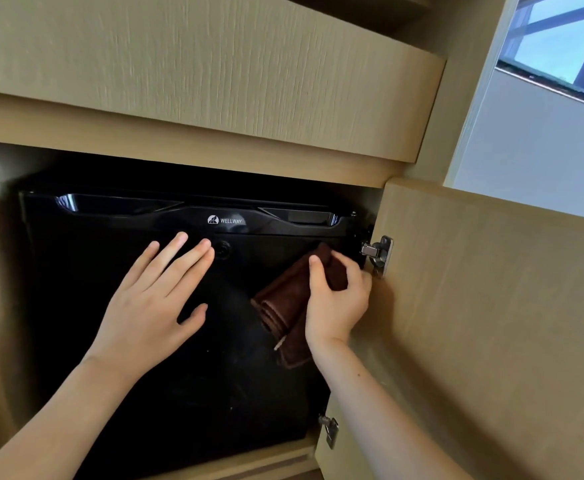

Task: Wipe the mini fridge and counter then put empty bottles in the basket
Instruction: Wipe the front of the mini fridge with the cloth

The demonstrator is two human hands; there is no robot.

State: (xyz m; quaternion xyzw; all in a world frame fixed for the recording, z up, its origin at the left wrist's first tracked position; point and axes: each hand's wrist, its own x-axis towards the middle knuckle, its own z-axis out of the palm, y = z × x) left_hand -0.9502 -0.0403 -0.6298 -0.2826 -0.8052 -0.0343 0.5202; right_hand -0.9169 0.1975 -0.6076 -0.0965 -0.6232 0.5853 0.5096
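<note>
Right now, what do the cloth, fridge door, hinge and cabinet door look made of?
The cloth: brown soft fabric, probably microfibre; fuzzy nap, stitched edge.
The fridge door: glossy black, plastic or glass, can't tell which; its top trim shows reflections.
The hinge: bright metal, likely steel; silvery shine.
The cabinet door: matte pale wood grain, veneer or laminate.

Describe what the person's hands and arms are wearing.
The left hand and right hand are bare: no gloves, rings or watch. No sleeve shows anywhere up to the picture's edge. Nails look short and unpainted.
</note>
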